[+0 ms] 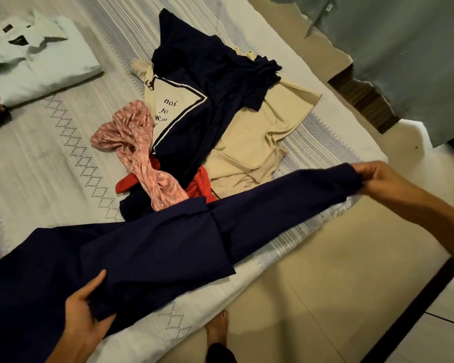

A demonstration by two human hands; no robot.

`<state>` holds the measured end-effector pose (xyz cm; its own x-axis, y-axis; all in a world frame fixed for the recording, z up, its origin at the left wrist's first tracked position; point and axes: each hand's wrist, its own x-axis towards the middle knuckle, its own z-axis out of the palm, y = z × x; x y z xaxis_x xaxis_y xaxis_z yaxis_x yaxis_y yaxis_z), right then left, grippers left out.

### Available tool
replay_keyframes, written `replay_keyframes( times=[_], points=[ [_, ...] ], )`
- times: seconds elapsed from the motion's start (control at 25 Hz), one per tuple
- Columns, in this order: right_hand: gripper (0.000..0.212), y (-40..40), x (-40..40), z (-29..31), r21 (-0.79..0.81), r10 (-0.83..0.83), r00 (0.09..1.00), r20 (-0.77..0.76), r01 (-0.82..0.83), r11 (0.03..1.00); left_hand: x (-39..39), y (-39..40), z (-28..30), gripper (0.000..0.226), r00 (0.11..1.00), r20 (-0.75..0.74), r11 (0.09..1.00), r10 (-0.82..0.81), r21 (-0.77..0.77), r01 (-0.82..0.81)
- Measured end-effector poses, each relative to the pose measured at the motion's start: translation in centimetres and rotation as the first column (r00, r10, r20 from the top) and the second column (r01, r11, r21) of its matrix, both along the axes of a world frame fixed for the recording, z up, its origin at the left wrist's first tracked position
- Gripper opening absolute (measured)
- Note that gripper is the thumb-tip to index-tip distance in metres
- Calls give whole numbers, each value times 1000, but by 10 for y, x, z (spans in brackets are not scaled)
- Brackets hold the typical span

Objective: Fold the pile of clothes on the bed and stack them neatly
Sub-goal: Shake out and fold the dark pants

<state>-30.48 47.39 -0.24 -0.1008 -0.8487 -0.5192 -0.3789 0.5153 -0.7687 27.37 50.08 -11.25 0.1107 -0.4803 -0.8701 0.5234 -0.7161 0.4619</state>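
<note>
Navy garment [152,247] stretching between both hands on the bed [37,158].
Left hand [85,313] is gripping its near end; right hand [375,176] is pinching its far end.

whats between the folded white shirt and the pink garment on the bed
Only bare patterned bedsheet lies between the folded white shirt and the pink garment, seen in the head view.
</note>
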Motion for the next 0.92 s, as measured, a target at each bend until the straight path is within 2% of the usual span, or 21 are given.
replay_keyframes(
  times=[0.08,0.12,0.2,0.28,0.36,0.48,0.6,0.72,0.8,0.92],
  points=[
    [48,18,-21,-21,196,129,974,-184,-92,976,-4,0,0,23,1000,8,1000,-23,-20,23],
    [42,26,-27,-37,317,134,977,-166,-76,946,-5,0,1,23,999,14,999,-36,-32,37],
    [33,32,-24,-62,427,-17,992,-127,70,901,-5,-3,0,24,998,40,999,-38,-20,39],
    [25,22,-8,-80,307,-169,973,-157,211,928,-5,-3,-5,27,999,47,1000,-25,-6,25],
    [32,2,8,-89,248,-276,946,-169,312,917,-8,-4,-6,28,999,35,1000,-25,-1,25],
    [50,-24,15,-105,326,-366,908,-205,416,849,-13,-5,-3,22,997,30,997,-73,0,73],
    [41,-42,21,-112,341,-420,894,-156,448,827,-13,-6,-2,40,995,32,996,-90,7,89],
    [46,-55,22,-105,367,-449,890,-82,446,816,-12,-6,-2,40,995,30,995,-99,12,98],
    [34,-69,16,-97,288,-475,880,-21,460,840,-11,-5,-4,42,994,43,995,-97,15,96],
    [22,-90,12,-84,10,-523,849,74,524,852,-9,-6,-6,38,998,30,998,-62,10,62]
  ],
)
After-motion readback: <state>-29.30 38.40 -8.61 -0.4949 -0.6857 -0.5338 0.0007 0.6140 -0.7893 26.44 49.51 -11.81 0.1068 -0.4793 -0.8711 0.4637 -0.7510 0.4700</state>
